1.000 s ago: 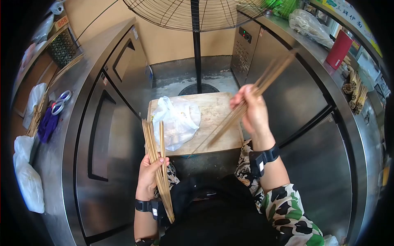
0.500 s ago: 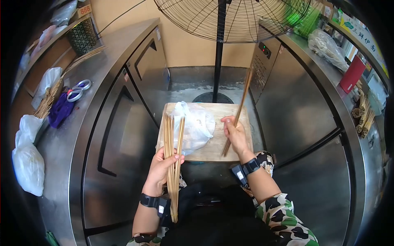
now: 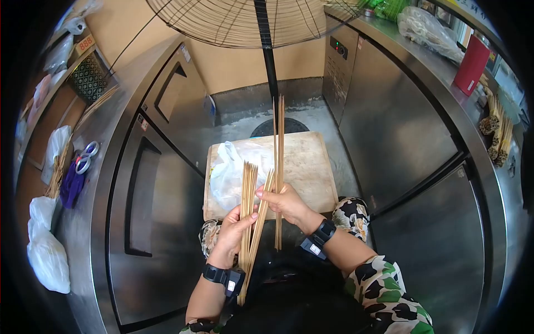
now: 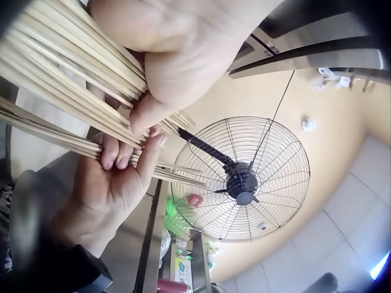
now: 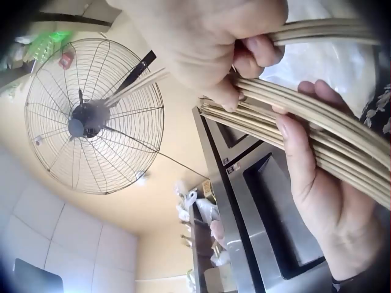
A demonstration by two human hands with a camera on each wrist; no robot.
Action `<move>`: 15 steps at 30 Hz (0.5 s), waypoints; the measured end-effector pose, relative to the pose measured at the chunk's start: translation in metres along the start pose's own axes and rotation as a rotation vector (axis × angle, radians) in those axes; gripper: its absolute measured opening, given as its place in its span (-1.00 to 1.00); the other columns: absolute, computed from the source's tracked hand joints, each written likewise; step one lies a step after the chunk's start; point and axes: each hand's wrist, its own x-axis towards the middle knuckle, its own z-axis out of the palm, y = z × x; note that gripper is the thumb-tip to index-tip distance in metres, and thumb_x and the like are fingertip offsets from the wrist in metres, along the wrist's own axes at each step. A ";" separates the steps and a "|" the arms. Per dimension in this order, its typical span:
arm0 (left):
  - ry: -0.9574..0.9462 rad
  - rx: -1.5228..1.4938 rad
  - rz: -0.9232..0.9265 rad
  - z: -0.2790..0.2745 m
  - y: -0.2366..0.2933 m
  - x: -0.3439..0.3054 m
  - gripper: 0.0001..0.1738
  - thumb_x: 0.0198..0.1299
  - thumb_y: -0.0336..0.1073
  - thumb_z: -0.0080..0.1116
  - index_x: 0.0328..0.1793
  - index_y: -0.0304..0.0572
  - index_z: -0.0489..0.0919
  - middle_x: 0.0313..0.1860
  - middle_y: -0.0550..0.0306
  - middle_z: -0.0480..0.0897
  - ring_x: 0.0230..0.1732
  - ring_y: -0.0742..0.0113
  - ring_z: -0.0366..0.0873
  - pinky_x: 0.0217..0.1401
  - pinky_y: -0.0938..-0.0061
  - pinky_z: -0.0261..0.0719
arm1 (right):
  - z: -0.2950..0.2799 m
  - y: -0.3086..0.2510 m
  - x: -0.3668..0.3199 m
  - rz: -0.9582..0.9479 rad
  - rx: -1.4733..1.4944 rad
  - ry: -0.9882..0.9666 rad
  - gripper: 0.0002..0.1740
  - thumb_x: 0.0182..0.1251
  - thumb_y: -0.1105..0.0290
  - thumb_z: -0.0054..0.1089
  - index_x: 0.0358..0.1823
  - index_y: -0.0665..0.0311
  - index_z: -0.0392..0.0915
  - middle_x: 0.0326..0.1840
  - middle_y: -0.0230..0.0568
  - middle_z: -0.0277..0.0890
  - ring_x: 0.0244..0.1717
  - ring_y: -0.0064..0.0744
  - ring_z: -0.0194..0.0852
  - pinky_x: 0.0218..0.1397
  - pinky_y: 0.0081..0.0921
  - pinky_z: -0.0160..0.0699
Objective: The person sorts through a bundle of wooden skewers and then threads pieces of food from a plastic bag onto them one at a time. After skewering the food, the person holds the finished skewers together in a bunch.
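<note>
A thick bundle of bamboo skewers (image 3: 248,186) stands in my left hand (image 3: 229,236), gripped between thumb and fingers, its tips fanned into two groups. My right hand (image 3: 290,204) holds a smaller, upright bunch of skewers (image 3: 280,133) just to the right. In the head view its thumb and fingertips meet the right-hand group of the left bundle. The left wrist view shows the right hand (image 4: 110,189) close below the left one, fingertips at the skewers. From the right wrist, the left hand (image 5: 330,207) is seen wrapped round its bundle.
A wooden board (image 3: 308,167) lies ahead with a white plastic bag (image 3: 225,172) on it. Behind stands a black wire fan (image 3: 233,25). Steel cabinets flank both sides. Scissors (image 3: 86,156) lie on the left counter; a red bottle (image 3: 471,65) and bundled sticks (image 3: 495,131) are on the right.
My right hand has come in from the right with its skewers, from over the board to beside the left hand. The left hand keeps its bundle and has shifted right in view.
</note>
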 end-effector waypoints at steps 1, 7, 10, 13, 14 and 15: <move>0.008 -0.007 -0.011 0.006 -0.002 0.002 -0.76 0.20 -0.39 0.21 0.00 -0.22 0.54 -0.25 0.21 0.63 -0.25 0.46 0.58 -0.11 0.49 0.60 | 0.000 -0.001 -0.001 0.000 0.036 0.012 -0.86 0.25 0.38 0.28 -0.23 0.22 0.52 -0.53 -0.50 0.42 -0.69 -0.77 0.10 -0.66 -0.75 0.00; 0.044 0.060 -0.095 0.024 -0.016 0.015 -0.77 0.22 -0.36 0.20 0.00 -0.20 0.56 -0.27 0.23 0.64 -0.29 0.51 0.58 -0.22 0.59 0.57 | -0.044 0.023 0.005 0.076 0.150 0.071 -0.86 0.24 0.41 0.27 -0.23 0.20 0.48 -0.43 -0.41 0.51 -0.69 -0.79 0.15 -0.68 -0.79 0.01; 0.096 0.111 -0.109 0.021 -0.025 0.024 -0.79 0.21 -0.39 0.21 -0.03 -0.20 0.57 -0.36 0.29 0.61 -0.38 0.57 0.50 -0.28 0.66 0.50 | -0.066 0.029 0.004 0.150 0.212 0.074 -0.85 0.22 0.42 0.28 -0.24 0.20 0.48 -0.40 -0.35 0.53 -0.69 -0.78 0.15 -0.67 -0.79 0.02; 0.137 0.127 -0.120 0.029 -0.026 0.027 -0.78 0.17 -0.45 0.22 -0.03 -0.21 0.57 -0.39 0.31 0.59 -0.43 0.60 0.44 -0.31 0.68 0.47 | -0.073 0.024 0.002 0.184 0.233 0.068 -0.84 0.21 0.40 0.30 -0.25 0.22 0.50 -0.39 -0.32 0.54 -0.69 -0.77 0.14 -0.67 -0.76 0.02; 0.153 0.120 -0.126 0.035 -0.024 0.025 -0.77 0.16 -0.46 0.23 -0.03 -0.21 0.57 -0.39 0.31 0.60 -0.42 0.60 0.45 -0.30 0.68 0.48 | -0.073 0.024 0.002 0.176 0.230 0.073 -0.84 0.20 0.39 0.31 -0.26 0.23 0.52 -0.42 -0.34 0.53 -0.68 -0.76 0.15 -0.68 -0.75 0.01; 0.170 0.114 -0.131 0.039 -0.023 0.024 -0.76 0.16 -0.48 0.23 -0.02 -0.22 0.57 -0.38 0.30 0.60 -0.42 0.60 0.46 -0.30 0.68 0.48 | -0.073 0.023 0.001 0.169 0.225 0.076 -0.84 0.20 0.38 0.31 -0.27 0.24 0.53 -0.45 -0.36 0.52 -0.68 -0.76 0.16 -0.68 -0.75 0.01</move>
